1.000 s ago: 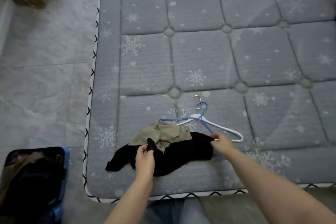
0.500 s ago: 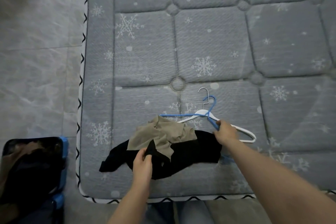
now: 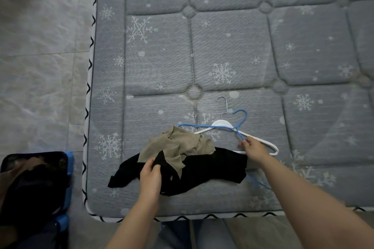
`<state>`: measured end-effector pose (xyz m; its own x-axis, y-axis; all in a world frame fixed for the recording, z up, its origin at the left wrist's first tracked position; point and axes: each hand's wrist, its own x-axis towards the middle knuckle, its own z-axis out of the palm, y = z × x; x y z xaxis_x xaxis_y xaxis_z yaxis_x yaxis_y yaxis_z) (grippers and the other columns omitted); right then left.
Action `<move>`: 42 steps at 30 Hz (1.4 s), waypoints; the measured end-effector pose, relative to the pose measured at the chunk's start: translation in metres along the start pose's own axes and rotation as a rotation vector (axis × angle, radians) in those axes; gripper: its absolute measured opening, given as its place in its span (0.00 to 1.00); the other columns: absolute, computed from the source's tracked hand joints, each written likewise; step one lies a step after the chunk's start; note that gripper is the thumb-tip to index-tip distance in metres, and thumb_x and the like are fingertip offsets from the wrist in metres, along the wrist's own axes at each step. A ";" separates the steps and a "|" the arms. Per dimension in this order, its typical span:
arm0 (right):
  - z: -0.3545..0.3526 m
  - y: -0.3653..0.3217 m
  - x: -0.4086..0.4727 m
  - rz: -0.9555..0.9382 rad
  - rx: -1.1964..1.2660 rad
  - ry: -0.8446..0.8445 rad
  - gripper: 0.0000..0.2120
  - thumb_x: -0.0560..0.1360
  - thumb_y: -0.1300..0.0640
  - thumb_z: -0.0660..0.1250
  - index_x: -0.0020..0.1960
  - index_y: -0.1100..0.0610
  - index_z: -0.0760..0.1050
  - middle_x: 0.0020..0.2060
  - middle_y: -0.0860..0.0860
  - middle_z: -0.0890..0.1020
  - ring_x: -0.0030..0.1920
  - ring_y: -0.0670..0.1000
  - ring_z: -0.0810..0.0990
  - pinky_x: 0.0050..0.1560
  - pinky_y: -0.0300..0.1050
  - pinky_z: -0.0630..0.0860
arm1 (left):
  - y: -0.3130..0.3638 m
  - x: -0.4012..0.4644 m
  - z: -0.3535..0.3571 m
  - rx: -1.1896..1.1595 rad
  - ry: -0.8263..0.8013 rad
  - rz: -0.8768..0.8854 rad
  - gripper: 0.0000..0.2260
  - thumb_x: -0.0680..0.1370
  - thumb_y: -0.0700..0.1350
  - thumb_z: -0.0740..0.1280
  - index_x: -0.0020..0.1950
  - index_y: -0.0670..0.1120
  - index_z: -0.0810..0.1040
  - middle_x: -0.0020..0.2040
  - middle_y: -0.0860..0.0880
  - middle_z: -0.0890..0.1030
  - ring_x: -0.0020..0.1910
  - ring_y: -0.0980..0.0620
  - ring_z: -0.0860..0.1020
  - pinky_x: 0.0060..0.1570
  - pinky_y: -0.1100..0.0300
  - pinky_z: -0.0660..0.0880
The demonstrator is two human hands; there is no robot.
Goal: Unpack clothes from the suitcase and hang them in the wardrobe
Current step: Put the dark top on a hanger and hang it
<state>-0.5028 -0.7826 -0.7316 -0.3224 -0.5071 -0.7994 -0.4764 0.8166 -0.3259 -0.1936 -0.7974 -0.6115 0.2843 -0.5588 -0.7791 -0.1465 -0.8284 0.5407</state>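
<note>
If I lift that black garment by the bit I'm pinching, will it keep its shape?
Probably not. The black garment lies crumpled on the mattress, so it looks floppy. It would likely drape from the left hand and may drag the tan garment lying on it.

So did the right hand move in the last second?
Yes. The right hand left the end of the black garment and went slightly farther up the mattress, now pinching the blue hanger.

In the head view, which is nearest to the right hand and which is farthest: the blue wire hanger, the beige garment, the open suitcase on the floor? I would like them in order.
Measured from the right hand:
1. Blue wire hanger: its arm is at the fingertips, on the mattress.
2. Beige garment: to the hand's left, on the black garment.
3. Open suitcase: far left, on the floor.
</note>
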 end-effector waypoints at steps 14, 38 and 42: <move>-0.025 -0.062 -0.160 -0.317 -0.094 0.069 0.26 0.76 0.37 0.64 0.28 0.54 0.70 0.21 0.46 0.71 0.27 0.46 0.70 0.33 0.45 0.65 | 0.053 -0.050 -0.062 -0.058 0.057 0.100 0.13 0.80 0.44 0.58 0.59 0.45 0.78 0.57 0.41 0.80 0.56 0.41 0.79 0.58 0.47 0.76; -0.025 -0.147 -0.380 -0.932 0.355 0.480 0.19 0.72 0.28 0.57 0.48 0.37 0.81 0.39 0.53 0.83 0.38 0.56 0.79 0.43 0.50 0.74 | 0.204 -0.104 -0.187 0.079 0.279 0.481 0.07 0.73 0.50 0.72 0.46 0.48 0.81 0.43 0.50 0.81 0.42 0.49 0.77 0.43 0.62 0.70; -0.021 -0.156 -0.405 -0.951 0.393 0.418 0.10 0.77 0.39 0.61 0.47 0.39 0.81 0.39 0.44 0.84 0.38 0.40 0.79 0.41 0.40 0.73 | 0.213 -0.105 -0.192 0.161 0.306 0.495 0.09 0.72 0.54 0.72 0.39 0.49 0.79 0.36 0.50 0.80 0.35 0.50 0.78 0.31 0.62 0.67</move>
<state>-0.3149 -0.7099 -0.3465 -0.2492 -0.9659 0.0704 -0.4075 0.0387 -0.9124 -0.0725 -0.9072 -0.3533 0.4019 -0.8625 -0.3075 -0.4658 -0.4816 0.7423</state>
